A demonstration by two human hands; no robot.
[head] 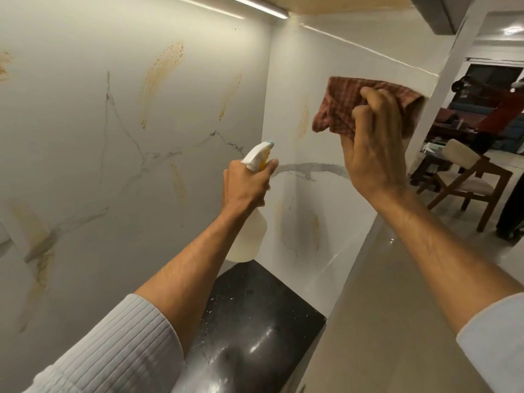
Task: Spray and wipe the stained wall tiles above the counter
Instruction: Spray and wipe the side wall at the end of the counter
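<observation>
Above the counter's [255, 313] far corner, your left hand [246, 186] is gripping the spray bottle [250, 236], hiding its neck. Your right hand [374, 154] is clutching a reddish cloth [338, 109] against the stained wall tiles [326, 217] near their right edge; your fingers are covering its middle.

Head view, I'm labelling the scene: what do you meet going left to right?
Stained wall tiles → spray bottle gripped by the left hand → cloth gripped by the right hand → wooden chair.
</observation>
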